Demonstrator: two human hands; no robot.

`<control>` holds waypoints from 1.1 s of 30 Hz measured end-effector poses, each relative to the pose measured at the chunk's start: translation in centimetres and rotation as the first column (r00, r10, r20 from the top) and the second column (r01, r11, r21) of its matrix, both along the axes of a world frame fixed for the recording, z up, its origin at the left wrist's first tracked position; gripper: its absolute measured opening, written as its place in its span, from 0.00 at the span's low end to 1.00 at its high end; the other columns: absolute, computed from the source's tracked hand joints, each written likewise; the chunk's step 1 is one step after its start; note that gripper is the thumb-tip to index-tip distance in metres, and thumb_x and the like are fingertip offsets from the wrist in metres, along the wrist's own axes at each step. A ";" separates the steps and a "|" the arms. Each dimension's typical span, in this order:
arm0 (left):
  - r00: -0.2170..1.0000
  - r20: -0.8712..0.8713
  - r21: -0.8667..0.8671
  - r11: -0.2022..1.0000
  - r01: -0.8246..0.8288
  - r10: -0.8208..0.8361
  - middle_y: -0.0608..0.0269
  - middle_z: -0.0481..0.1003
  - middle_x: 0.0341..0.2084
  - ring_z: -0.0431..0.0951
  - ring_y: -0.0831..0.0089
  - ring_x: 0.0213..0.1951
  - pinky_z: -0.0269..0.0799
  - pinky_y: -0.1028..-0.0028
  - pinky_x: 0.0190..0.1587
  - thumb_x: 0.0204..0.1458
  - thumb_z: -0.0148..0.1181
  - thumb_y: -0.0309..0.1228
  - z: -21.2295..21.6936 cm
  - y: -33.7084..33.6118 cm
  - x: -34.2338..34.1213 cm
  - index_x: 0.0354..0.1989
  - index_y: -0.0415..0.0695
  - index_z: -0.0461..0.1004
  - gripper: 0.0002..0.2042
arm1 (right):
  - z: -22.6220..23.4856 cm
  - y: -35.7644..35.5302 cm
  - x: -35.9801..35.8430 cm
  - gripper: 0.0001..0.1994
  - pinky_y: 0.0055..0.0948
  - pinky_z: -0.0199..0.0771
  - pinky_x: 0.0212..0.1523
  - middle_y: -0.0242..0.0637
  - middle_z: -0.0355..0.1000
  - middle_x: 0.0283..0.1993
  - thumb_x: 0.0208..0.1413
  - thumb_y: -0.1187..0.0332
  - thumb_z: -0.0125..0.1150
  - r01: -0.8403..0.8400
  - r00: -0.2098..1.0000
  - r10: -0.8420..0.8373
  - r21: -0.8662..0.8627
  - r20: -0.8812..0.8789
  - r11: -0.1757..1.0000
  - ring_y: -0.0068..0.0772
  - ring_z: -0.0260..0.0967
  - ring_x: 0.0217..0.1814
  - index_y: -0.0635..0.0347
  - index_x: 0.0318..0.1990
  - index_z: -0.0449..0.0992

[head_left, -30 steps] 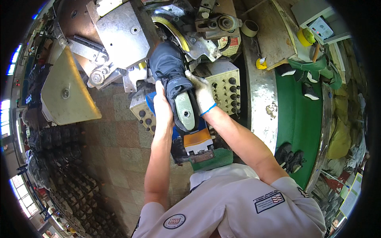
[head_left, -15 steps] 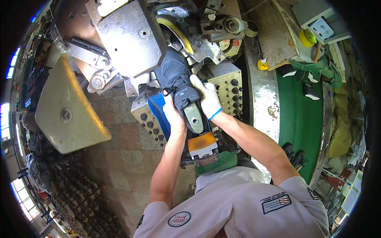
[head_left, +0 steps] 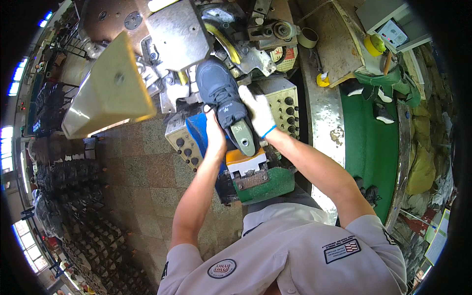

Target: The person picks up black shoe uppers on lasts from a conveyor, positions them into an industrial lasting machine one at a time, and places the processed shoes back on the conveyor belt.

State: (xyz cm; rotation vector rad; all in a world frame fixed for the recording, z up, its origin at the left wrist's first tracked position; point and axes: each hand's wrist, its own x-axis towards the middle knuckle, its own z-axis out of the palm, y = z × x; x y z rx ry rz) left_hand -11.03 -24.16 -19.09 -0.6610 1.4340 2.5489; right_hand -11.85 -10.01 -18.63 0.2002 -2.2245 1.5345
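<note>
A dark grey shoe upper (head_left: 215, 81) with laces is stretched over a green shoe last (head_left: 242, 138), its toe pointing away from me under the machine head. My bare left hand (head_left: 215, 132) grips the upper's left side, thumb on top near the tongue. On the opposite side, my right hand (head_left: 259, 112), in a white glove with a blue cuff, holds the upper with its fingers hidden along the edge. The toe lies just beside the metal plate (head_left: 177, 37) of the machine. Below the last's heel end is an orange pad (head_left: 238, 157) on a metal bracket.
A yellowish see-through guard (head_left: 110, 86) hangs on the left. Control boxes with black knobs flank the shoe, one on the right (head_left: 278, 96). A green-covered bench (head_left: 366, 142) holding several shoes runs along the right. Racks of dark shoes (head_left: 73, 191) stand at the left.
The guard has swung up and to the right. The metal plate has shifted off the shoe, so more of the toe shows. Both hands keep hold of the upper.
</note>
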 end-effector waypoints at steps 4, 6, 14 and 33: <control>0.999 0.041 -0.165 0.986 0.011 -0.005 0.58 0.79 0.39 0.78 0.72 0.37 0.74 0.74 0.42 0.63 0.49 0.58 -2.3 -4.2 2.9 0.49 0.38 0.76 0.30 | 1.4 3.4 1.9 0.35 0.29 0.73 0.38 0.40 0.79 0.33 0.63 0.37 0.48 0.243 0.851 0.062 -0.495 0.522 0.834 0.29 0.74 0.34 0.67 0.41 0.83; 0.999 -0.030 -0.789 0.615 0.003 -0.044 0.47 0.79 0.45 0.80 0.59 0.46 0.73 0.66 0.52 0.60 0.58 0.47 -4.8 -4.9 8.4 0.59 0.32 0.68 0.30 | 0.8 8.5 5.5 0.33 0.31 0.81 0.30 0.49 0.80 0.40 0.66 0.40 0.45 0.305 0.816 0.089 -0.555 0.571 0.774 0.32 0.79 0.29 0.67 0.46 0.80; 0.987 0.129 -0.820 0.549 0.158 -0.092 0.33 0.71 0.54 0.73 0.44 0.57 0.68 0.59 0.59 0.51 0.64 0.38 -26.0 -1.5 25.8 0.66 0.31 0.58 0.37 | -0.4 19.3 20.7 0.29 0.40 0.79 0.35 0.54 0.76 0.44 0.65 0.49 0.53 0.650 0.665 -0.003 -0.576 0.747 0.496 0.49 0.79 0.41 0.73 0.57 0.68; 0.996 -0.089 0.315 0.948 0.053 -0.026 0.43 0.78 0.47 0.82 0.57 0.41 0.80 0.63 0.43 0.42 0.65 0.37 13.3 -6.6 26.1 0.60 0.29 0.65 0.36 | 12.5 8.7 18.8 0.30 0.39 0.79 0.52 0.51 0.73 0.56 0.68 0.51 0.49 -0.166 0.800 0.563 -0.824 0.209 0.542 0.43 0.76 0.53 0.73 0.63 0.64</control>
